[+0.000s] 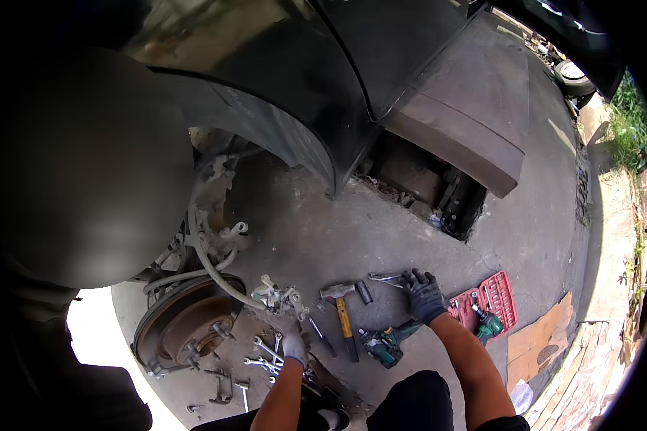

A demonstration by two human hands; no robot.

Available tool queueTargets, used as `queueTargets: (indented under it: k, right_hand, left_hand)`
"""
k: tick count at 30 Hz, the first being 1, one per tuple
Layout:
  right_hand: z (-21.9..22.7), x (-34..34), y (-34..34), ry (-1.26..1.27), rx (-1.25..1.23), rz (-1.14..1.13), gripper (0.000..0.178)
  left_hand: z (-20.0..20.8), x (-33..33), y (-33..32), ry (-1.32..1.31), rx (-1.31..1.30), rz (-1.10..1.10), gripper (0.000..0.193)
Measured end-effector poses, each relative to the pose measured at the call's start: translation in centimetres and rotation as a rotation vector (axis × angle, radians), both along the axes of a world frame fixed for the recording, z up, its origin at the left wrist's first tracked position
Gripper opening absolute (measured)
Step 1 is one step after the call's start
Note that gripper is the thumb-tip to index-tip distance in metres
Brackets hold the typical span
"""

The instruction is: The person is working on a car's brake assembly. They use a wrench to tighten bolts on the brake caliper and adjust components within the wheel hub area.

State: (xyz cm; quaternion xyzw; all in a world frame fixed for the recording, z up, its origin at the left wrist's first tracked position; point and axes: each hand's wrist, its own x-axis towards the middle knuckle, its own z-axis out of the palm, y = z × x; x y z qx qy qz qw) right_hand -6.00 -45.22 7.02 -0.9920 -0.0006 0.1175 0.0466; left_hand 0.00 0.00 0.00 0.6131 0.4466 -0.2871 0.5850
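Observation:
My right hand [425, 298], in a dark grey glove, is over the floor with its fingers apart. Beside its fingertips lies a slim silver hand tool [386, 278], perhaps touching them. My left hand [295, 345], in a pale glove, reaches just below a metal brake caliper [269, 296] on a hose; its fingers are blurred. Several wrenches [262, 361] lie to the left of that hand. Between my hands are a yellow-handled hammer [346, 327], a dark socket [364, 292], a screwdriver-like tool [322, 337] and a green power tool [384, 348].
A rusty brake disc hub [187, 330] stands at left under the dark car fender [266, 79]. Someone in dark clothing [57, 373] is close on the left. At right are a red socket case [502, 298], a green drill [487, 323], cardboard [539, 341] and a floor pit [424, 187].

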Motion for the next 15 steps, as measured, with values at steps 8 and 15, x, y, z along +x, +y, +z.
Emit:
queueTargets:
  k: [8, 15]
  right_hand:
    - [-1.0, 0.2, -0.5, -0.204, -0.154, 0.056, 0.069]
    - [-4.7, -1.2, -1.2, -0.269, -0.133, 0.040, 0.052]
  left_hand:
    - [6.6, 13.6, 1.0, -0.460, -0.878, 0.447, 0.060]
    - [12.9, 2.9, -2.1, -0.341, -0.776, 0.343, 0.063]
